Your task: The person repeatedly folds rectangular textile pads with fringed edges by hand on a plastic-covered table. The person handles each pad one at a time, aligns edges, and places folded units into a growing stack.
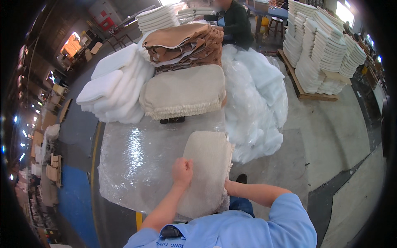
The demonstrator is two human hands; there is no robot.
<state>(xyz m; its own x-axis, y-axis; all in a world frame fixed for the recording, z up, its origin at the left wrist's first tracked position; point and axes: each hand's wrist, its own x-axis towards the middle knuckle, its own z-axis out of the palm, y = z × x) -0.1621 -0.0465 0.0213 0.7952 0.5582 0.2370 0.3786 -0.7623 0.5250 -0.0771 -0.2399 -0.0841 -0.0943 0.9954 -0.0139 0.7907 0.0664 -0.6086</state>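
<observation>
A beige cushion (205, 169) with a frayed, fringed right edge lies in front of me on a wrapped work surface (124, 165). My left hand (182, 171) is curled into a fist over the cushion's left edge; what is inside the fingers, if anything, is hidden. At the opposite side, my right hand (227, 187) grips the fringed edge, its fingertips out of sight behind the cushion. Farther away lies another beige cushion (184, 91), its fringe toward me. A small black object (172, 120) shows partly from under it.
White padding (111, 82) is piled at the far left. Behind stands a stack of brown covers (182, 41). A large clear bag of white filling (256, 107) sits to the right. Beyond, a person (235, 25) works. White stacks (316, 49) stand on a pallet (306, 93).
</observation>
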